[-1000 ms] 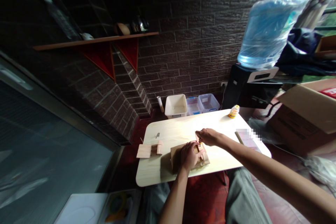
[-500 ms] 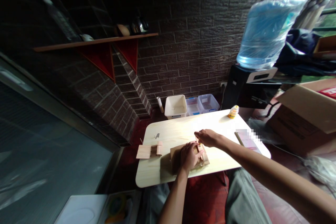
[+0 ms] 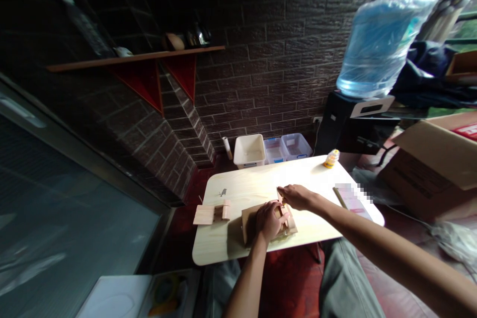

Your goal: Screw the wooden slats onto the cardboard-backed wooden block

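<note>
- Left hand (image 3: 269, 219) holds a brown, boxy, wood-like thing (image 3: 249, 222).
- Right hand (image 3: 297, 196) curls; I can't tell around what.
- Partly done, I think: pale flat wood (image 3: 203, 214) lies apart, left.

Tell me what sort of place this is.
Likely a living space at home, though a small workshop is possible: a blue water-cooler bottle on its dispenser, a wall shelf and a light-coloured table.

Grey-green trousers (image 3: 345, 278), bare forearms (image 3: 372, 235)
</note>
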Tool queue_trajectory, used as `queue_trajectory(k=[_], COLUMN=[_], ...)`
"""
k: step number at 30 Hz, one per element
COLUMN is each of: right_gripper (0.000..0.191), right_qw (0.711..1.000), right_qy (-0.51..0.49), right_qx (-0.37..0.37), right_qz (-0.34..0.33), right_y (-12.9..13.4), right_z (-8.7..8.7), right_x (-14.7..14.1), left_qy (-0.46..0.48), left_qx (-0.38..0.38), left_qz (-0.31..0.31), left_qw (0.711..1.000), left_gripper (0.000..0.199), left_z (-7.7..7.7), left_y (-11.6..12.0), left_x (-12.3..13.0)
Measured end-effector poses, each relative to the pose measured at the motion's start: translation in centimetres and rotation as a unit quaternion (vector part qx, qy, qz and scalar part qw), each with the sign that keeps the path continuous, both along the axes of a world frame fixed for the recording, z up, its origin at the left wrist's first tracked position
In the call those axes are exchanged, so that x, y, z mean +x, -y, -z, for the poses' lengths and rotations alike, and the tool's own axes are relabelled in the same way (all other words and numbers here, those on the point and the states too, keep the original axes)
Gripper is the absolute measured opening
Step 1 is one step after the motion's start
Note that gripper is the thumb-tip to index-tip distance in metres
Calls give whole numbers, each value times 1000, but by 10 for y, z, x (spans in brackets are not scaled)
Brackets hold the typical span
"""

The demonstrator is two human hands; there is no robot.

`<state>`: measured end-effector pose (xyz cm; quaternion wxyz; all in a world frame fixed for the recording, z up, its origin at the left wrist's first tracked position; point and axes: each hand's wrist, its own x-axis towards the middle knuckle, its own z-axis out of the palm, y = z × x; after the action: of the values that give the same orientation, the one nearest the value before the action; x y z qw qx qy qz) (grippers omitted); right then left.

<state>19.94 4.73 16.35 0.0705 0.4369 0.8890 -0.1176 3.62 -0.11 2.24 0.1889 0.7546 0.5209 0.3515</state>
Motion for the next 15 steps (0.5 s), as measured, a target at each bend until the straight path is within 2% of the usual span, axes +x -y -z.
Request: queue_trajectory(k=[6,10,15], right_gripper=[29,36,23], right_qw=[999,999,1000], right_qy=[19,21,0], right_qx=[11,7,8], right_qz=[36,32,-1], right_y=[0,-2,-2], right_z=[9,7,1], right_x=[0,2,5], left_qy=[-2,2,9], left_qx=[-6,-12,-4], left_qz=[-15,-10,-4], left_qw=[1000,1000,1000], left_gripper=[28,28,27], left_z=[-2,-5,-4], left_y=[-1,0,0], left_x=[2,2,1])
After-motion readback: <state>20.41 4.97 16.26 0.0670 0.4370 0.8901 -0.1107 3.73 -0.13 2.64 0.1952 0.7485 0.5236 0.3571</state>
